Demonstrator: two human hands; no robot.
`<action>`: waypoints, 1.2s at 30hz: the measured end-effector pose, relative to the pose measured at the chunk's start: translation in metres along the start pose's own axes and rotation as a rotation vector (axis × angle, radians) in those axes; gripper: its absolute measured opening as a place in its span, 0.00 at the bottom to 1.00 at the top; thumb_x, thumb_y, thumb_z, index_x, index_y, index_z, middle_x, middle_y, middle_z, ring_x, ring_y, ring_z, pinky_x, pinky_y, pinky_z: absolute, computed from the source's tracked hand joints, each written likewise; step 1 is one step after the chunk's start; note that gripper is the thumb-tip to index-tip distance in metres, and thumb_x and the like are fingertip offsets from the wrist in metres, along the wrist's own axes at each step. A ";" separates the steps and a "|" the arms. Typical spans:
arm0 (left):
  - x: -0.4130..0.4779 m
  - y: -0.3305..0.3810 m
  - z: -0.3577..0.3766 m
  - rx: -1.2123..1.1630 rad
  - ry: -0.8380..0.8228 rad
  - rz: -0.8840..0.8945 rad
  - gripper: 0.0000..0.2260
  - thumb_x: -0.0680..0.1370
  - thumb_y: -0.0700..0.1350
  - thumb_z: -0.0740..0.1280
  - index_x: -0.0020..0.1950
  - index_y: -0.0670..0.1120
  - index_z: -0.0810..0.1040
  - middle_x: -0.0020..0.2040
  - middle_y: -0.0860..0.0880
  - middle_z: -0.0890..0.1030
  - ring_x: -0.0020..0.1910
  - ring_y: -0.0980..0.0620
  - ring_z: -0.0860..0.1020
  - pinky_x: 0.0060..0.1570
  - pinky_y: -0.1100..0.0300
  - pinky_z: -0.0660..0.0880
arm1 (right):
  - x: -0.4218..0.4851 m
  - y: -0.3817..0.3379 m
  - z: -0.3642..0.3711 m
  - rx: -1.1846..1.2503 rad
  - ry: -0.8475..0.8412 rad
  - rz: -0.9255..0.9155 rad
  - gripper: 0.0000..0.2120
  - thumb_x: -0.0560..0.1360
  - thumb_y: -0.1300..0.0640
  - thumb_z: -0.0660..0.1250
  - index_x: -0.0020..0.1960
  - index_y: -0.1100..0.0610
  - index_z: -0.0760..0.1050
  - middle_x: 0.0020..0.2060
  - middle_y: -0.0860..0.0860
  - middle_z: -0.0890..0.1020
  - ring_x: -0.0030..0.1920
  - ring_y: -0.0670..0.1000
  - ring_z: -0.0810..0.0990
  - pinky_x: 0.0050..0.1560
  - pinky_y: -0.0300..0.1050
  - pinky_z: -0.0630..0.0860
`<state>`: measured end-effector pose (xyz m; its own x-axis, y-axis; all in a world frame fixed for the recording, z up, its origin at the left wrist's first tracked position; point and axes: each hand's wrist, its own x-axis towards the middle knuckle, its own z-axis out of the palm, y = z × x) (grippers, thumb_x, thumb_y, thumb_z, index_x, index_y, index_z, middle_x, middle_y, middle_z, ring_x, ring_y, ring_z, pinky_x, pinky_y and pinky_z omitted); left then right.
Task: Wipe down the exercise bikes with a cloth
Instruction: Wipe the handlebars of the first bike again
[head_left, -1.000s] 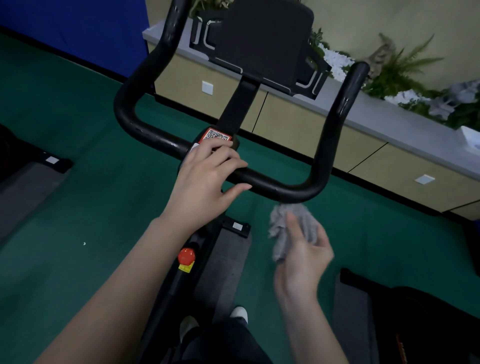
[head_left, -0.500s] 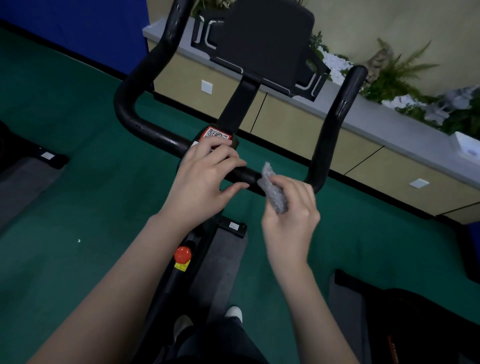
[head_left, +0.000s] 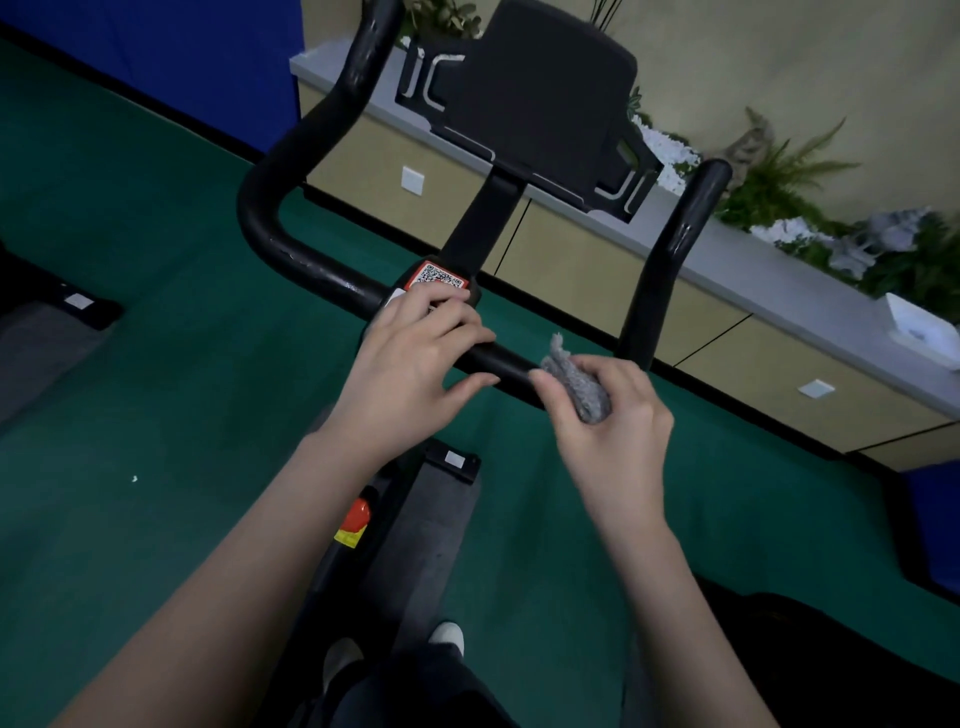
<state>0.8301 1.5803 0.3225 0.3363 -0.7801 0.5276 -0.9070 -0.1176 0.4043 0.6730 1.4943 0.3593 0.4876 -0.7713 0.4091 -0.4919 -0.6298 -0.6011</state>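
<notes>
Bunched grey cloth (head_left: 582, 387) gripped in curled fingers of R hand (head_left: 618, 431), pressed to the exercise bike's black handlebar (head_left: 506, 366) crossbar. L hand (head_left: 410, 374) rests on the bar just beside it, fingers laid loosely, partly covering a QR sticker (head_left: 439, 275). Black tablet holder (head_left: 545, 104) above; red knob (head_left: 357, 514) on the frame below. Green floor (head_left: 156, 364); beige cabinets (head_left: 587, 260) w/ plants (head_left: 779, 197) behind

left hand (head_left: 410, 358) on handlebar (head_left: 332, 278) | right hand (head_left: 608, 415) grips cloth (head_left: 579, 382)
</notes>
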 end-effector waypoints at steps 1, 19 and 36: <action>0.000 0.000 0.001 0.002 0.004 0.001 0.15 0.72 0.53 0.71 0.54 0.46 0.81 0.51 0.53 0.79 0.63 0.48 0.71 0.62 0.49 0.67 | 0.001 -0.001 0.001 0.017 0.013 -0.003 0.12 0.73 0.51 0.71 0.47 0.60 0.81 0.43 0.51 0.81 0.45 0.52 0.79 0.50 0.41 0.72; -0.001 0.000 0.000 0.002 0.011 0.004 0.15 0.72 0.53 0.71 0.54 0.46 0.80 0.51 0.53 0.79 0.63 0.49 0.71 0.62 0.53 0.65 | 0.023 -0.002 0.021 -0.244 -0.052 -0.118 0.05 0.75 0.60 0.68 0.44 0.60 0.81 0.40 0.54 0.82 0.46 0.56 0.76 0.49 0.51 0.70; -0.001 -0.003 0.003 0.024 0.003 0.022 0.15 0.73 0.54 0.70 0.55 0.47 0.80 0.52 0.53 0.79 0.63 0.49 0.70 0.61 0.53 0.64 | 0.104 0.001 0.004 -0.332 -0.991 0.089 0.10 0.77 0.54 0.64 0.39 0.54 0.78 0.39 0.52 0.82 0.39 0.50 0.79 0.38 0.41 0.74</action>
<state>0.8317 1.5797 0.3189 0.3171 -0.7806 0.5385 -0.9201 -0.1156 0.3743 0.7258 1.4136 0.3982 0.7390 -0.4893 -0.4630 -0.6546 -0.6840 -0.3219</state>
